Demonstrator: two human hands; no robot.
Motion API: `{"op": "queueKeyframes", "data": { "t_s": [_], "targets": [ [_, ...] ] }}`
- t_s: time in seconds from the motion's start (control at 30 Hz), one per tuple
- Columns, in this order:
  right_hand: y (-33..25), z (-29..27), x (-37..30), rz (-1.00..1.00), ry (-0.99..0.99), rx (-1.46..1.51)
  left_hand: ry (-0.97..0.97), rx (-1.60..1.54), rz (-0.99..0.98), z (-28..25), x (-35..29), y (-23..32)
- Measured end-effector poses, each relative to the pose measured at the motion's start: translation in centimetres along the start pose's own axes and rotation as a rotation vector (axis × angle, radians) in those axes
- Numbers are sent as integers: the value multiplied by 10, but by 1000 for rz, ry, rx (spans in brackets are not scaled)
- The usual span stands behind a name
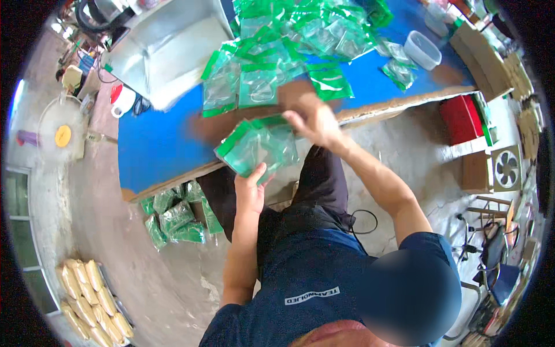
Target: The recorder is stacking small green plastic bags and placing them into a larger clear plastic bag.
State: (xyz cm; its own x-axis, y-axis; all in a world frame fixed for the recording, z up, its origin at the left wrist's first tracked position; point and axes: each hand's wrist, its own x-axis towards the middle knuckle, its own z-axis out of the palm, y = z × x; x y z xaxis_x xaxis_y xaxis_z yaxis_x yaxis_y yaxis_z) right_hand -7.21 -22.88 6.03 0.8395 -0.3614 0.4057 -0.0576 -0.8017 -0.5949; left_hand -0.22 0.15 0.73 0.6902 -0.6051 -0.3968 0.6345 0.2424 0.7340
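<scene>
My left hand point(250, 191) is closed on a small stack of clear plastic bags with green edges point(254, 147), thumb on top, in front of the table's near edge. Just right of the stack, over that edge, is my right hand point(317, 121). Its thumb points toward the bags, but motion smears the fingers, so their grip cannot be made out. A large heap of similar green-edged bags point(295, 34) covers the middle of the blue table point(165, 136). One green-topped bag point(329, 81) lies just beyond my right hand.
A metal tray point(167, 52) stands at the table's far left, and a clear plastic tub point(422, 50) at its right. Below the left corner lie several packed green bags point(176, 217). A red box point(461, 120) and a fan point(506, 168) are to the right.
</scene>
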Motion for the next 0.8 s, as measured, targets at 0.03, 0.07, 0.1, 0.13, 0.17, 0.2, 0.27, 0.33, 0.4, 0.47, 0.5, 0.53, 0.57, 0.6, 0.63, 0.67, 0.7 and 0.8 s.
{"op": "queueKeyframes", "data": {
  "t_s": [0.03, 0.07, 0.1, 0.13, 0.17, 0.2, 0.27, 0.33, 0.4, 0.47, 0.5, 0.53, 0.57, 0.6, 0.63, 0.67, 0.7, 0.8],
  "targets": [
    [21, -9, 6, -128, 230, -162, -5, -13, -19, 0, -2, -4],
    [35, -17, -7, -7, 309, -492, -8, -28, -37, -1, -3, -7],
    [45, -22, -22, -26, 217, -438, -6, -35, -39, -6, -4, -12],
    [48, -28, -37, -43, 121, -382, -39, -96, -88, -13, -6, -15],
    [51, -31, -48, -146, 2, -334, -70, -157, -135, -19, -7, -18],
    [46, -32, -59, -245, -120, -282, -59, -165, -140, -24, -10, -19],
    [26, -15, -74, -183, -70, -108, -228, -299, -90, -34, -14, -22],
    [-10, 10, -80, 581, 232, 762, -288, -384, -102, -27, -16, -19],
    [-45, 35, -67, 720, 225, 1353, -304, -370, -85, -2, -17, -6],
    [-61, 36, -61, 833, -72, 1195, -197, -291, -41, -2, -17, -3],
    [-63, 38, -50, 789, -164, 972, -182, -242, 58, -5, -15, -4],
    [-62, 36, -37, 778, -168, 980, -166, -192, 152, -9, -16, -4],
    [-58, 35, -20, 700, -321, 835, -117, -212, 187, -14, -18, -2],
    [-54, 35, -4, 621, -474, 687, -108, -209, 197, -21, -19, 1],
    [-49, 33, 12, 448, -465, 457, -67, -199, 240, -25, -20, 3],
    [-43, 33, 31, 268, -453, 231, -21, -189, 288, -29, -22, 5],
    [-20, 41, 43, -143, -126, 46, -24, -143, 352, -24, -23, 7],
    [10, 50, 52, -186, -225, -487, -29, -127, 371, -41, -28, 11]
  ]
}}
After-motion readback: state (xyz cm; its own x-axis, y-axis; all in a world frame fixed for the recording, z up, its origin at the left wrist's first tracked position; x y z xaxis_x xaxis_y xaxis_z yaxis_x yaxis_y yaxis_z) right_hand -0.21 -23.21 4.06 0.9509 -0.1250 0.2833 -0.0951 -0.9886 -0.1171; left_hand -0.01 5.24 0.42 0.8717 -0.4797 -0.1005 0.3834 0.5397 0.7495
